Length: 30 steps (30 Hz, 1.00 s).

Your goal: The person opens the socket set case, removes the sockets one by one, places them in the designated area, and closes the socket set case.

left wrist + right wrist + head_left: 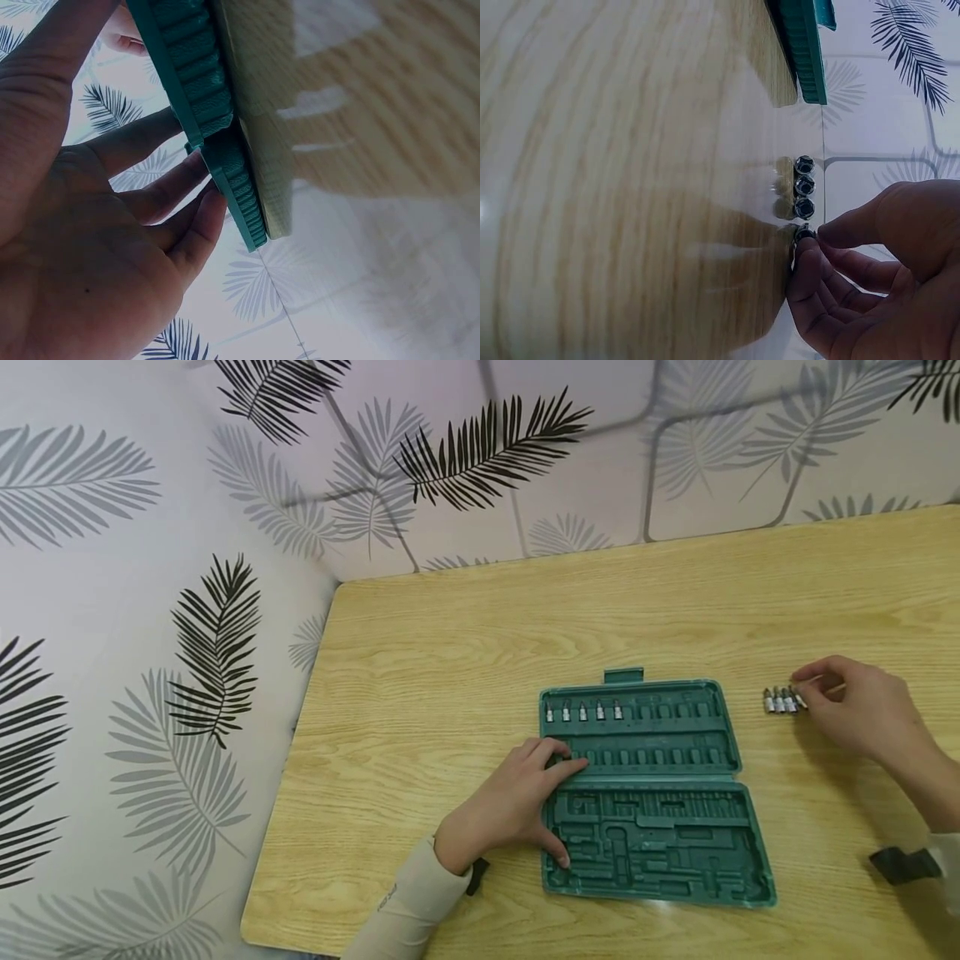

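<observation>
Head view shows a green case point(652, 793) lying open and flat on a wood table point(465, 635), near the front edge. Five small metal bits point(583, 711) stand in a row in the top part of the case, at its left end. The bottom part has only bare slots.

The left hand point(517, 802) rests on the left side of the case. Its fingers are spread and almost straight, and they press down on the green plastic. In the left wrist view the fingertips point(206, 225) touch the ribbed edge of the case point(217, 150).

More bits point(780, 700) stand in a short row on the table, to the right of the case and apart from it. The right hand point(855, 706) is just beside that row. In the right wrist view its thumb and finger pinch the nearest bit point(804, 234), and three more bits stand next to it in a line.

A wall point(150, 610) with leaf pictures runs behind the table and along its left side.
</observation>
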Motion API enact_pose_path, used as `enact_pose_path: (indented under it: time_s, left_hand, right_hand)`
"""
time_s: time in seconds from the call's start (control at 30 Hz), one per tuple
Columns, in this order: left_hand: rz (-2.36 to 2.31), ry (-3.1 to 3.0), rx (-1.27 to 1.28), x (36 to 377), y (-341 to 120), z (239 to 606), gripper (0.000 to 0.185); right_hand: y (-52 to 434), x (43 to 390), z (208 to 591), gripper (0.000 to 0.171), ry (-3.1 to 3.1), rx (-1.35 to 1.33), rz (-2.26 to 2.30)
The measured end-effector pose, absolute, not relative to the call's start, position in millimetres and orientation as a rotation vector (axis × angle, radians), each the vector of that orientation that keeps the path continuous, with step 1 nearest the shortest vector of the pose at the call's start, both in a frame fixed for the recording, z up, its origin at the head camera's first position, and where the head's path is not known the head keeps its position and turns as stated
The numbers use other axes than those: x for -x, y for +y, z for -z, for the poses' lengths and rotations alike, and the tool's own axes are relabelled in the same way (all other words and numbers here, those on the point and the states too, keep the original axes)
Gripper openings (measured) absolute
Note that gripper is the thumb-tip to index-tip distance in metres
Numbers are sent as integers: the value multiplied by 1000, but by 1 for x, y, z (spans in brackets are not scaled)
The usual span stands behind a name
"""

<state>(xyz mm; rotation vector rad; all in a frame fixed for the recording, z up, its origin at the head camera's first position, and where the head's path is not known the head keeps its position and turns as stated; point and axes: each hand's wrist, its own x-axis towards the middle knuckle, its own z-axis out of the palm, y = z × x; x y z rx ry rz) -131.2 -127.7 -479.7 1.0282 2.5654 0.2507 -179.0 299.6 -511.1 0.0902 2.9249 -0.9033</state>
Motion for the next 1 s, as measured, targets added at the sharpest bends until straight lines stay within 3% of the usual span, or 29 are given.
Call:
enact_pose_path:
  time_s: [0.2,0.43,0.67,0.93,1.0]
  left_hand:
    - [-263,2570,-1050,133,-129,485,125]
    - [-318,2587,-1116,141,-140,527,133]
    - [-297,2562,-1060,134,-131,486,124]
    - [-306,2590,-1126,136,-136,505,128]
    - [-303,2581,-1114,134,-134,492,125]
  right_hand:
    - [299,178,508,26,2914,-108,901]
    - [299,177,508,27,2924,-101,893]
    - [301,177,508,29,2913,-107,894]
    - [304,175,509,30,2906,-97,900]
    - [304,175,509,29,2899,-97,898]
